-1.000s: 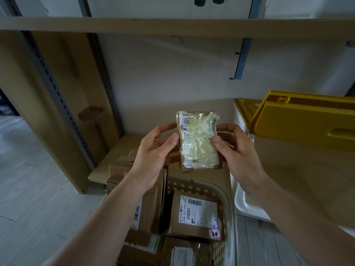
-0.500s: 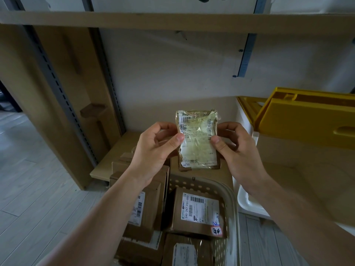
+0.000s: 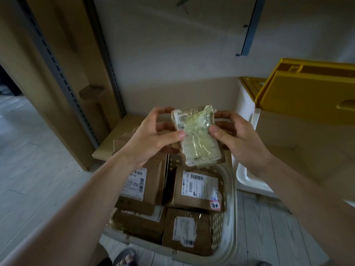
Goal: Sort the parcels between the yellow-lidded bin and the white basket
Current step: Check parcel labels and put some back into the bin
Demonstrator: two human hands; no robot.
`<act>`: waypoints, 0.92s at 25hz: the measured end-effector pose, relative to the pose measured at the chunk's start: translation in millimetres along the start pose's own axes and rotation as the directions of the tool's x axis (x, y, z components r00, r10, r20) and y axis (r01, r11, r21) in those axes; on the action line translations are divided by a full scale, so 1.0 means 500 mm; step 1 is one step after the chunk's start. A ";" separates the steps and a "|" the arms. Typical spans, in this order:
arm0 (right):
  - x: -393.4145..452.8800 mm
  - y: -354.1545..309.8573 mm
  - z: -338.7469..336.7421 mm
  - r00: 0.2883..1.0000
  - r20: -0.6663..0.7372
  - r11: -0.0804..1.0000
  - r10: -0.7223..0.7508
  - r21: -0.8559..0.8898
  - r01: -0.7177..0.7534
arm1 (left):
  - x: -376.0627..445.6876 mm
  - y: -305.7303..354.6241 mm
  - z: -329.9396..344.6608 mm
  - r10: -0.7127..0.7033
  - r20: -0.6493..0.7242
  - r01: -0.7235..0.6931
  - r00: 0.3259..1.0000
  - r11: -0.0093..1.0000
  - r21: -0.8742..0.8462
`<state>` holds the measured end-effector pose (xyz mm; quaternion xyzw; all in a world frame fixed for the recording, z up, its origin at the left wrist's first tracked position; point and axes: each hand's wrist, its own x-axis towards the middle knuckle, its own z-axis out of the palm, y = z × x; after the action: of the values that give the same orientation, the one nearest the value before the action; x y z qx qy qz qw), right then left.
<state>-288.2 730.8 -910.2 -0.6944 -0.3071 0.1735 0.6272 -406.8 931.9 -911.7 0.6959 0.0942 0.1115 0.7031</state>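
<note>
Plastic-wrapped parcel point(image 3: 198, 137) held up above the basket point(image 3: 229, 192), tilted, w/ left hand point(image 3: 151, 139) pinching its left edge and right hand point(image 3: 238, 137) pinching the right edge. Brown boxes point(image 3: 197, 189) fill the basket below. Yellow-lidded bin point(image 3: 247, 116) stands just right of the basket, lid point(image 3: 307, 93) raised.

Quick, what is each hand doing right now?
Left hand: closed, fingers pinching the left edge of the clear-wrapped parcel.
Right hand: closed, fingers pinching the same parcel's right edge.
</note>
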 end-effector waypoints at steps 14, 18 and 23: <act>-0.108 0.171 0.046 0.934 0.279 0.848 0.223 -0.529 -0.044 | -0.091 -0.126 0.040 -0.465 0.157 0.149 0.871 0.555 0.818; -0.106 0.215 0.066 0.879 0.332 0.848 0.342 -0.512 -0.136 | -0.091 -0.193 0.050 -0.502 0.144 0.112 0.853 0.446 0.888; -0.108 0.229 0.061 0.850 0.382 0.866 0.362 -0.475 -0.155 | -0.091 -0.208 0.034 -0.563 0.166 0.149 0.809 0.470 0.870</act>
<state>-324.0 716.6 -1034.6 -0.7890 -0.3779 0.3460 0.3392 -442.5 901.6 -1016.5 0.9097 0.1239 -0.2570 0.3018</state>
